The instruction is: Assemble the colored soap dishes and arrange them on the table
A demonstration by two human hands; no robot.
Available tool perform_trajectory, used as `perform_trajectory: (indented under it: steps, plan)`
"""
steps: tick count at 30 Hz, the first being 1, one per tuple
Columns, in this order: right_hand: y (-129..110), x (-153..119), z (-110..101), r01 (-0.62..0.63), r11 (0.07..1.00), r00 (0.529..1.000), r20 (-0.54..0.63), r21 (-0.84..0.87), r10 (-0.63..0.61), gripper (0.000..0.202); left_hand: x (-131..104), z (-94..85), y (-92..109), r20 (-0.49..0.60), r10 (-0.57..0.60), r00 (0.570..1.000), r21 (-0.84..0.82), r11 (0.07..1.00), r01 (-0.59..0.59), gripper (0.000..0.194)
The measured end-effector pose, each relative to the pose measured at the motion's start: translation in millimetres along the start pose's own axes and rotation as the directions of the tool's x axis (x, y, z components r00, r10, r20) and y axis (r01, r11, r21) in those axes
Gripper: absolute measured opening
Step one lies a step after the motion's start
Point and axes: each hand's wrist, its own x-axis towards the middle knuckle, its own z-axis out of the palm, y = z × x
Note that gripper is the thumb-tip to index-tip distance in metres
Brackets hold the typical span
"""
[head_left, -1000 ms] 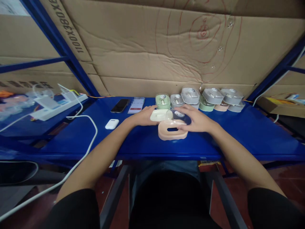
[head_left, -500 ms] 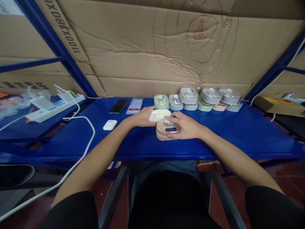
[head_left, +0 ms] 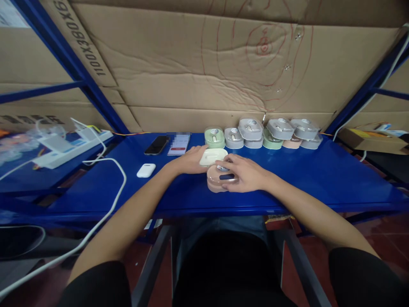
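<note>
1. Just below the middle of the frame, a peach oval box sat on the blue worktop, with a clear lid over it. Whether the lid was fully seated could not be told.

2. The right hand came in from the lower right, its grip curved around the lid's right end: fingers along the far edge, thumb on the near side, set only as wide as the lid was deep. The box thus lay directly under and to the frame-left of this grip, its long axis running roughly left to right, as did its dark slot.

3. The left hand, slightly higher in the frame, held the left end of a cream tray in a narrow grip; some fingertips were hidden behind it. The tray lay just beyond the box, also longer left to right.

4. Of the two hands, the right was the nearer to the box, touching its lid; the left was by its upper-left edge.

5. Beyond the tray stood a green lidded box, and further right, more lidded boxes, some stacked. A white earbud case lay left of centre.
</note>
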Motion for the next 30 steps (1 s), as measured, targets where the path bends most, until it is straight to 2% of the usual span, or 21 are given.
perform_trajectory:
  steps: [7, 13, 16, 21, 24, 27, 30]
  plan:
    - [-3, 0, 1, 0.005, 0.996, 1.0, 0.009, -0.087, -0.004, 0.094, -1, 0.7, 3, 0.035, -0.032, 0.999, 0.044, 0.999, 0.03, 0.095]
    - [-14, 1, -3, -0.005, 0.98, 1.0, 0.023, -0.197, 0.009, 0.088, -2, 3.7, -8, -0.002, 0.001, 1.0, 0.053, 0.999, -0.001, 0.089]
    - [-19, 3, -2, -0.02, 0.957, 0.999, 0.029, -0.288, 0.03, 0.087, -1, 5.7, -13, -0.016, -0.007, 1.0, 0.053, 0.999, 0.008, 0.092]
    - [-19, 4, 2, -0.014, 0.937, 0.999, 0.028, -0.348, 0.025, 0.087, 0, 6.2, -11, -0.008, -0.001, 1.0, 0.044, 0.999, 0.002, 0.089]
    - [-14, 3, 3, -0.002, 0.946, 1.0, 0.023, -0.325, 0.01, 0.087, 0, 4.0, -6, 0.007, -0.025, 1.0, 0.034, 0.999, 0.025, 0.091]
    - [-5, 2, 3, 0.003, 0.974, 1.0, 0.011, -0.225, -0.001, 0.089, -1, 1.4, -1, 0.02, -0.038, 0.999, 0.023, 0.999, 0.037, 0.091]
    - [4, 0, 4, -0.015, 0.992, 1.0, 0.022, -0.129, 0.018, 0.101, -1, -0.4, 1, 0.029, -0.024, 0.999, 0.036, 0.999, 0.023, 0.093]
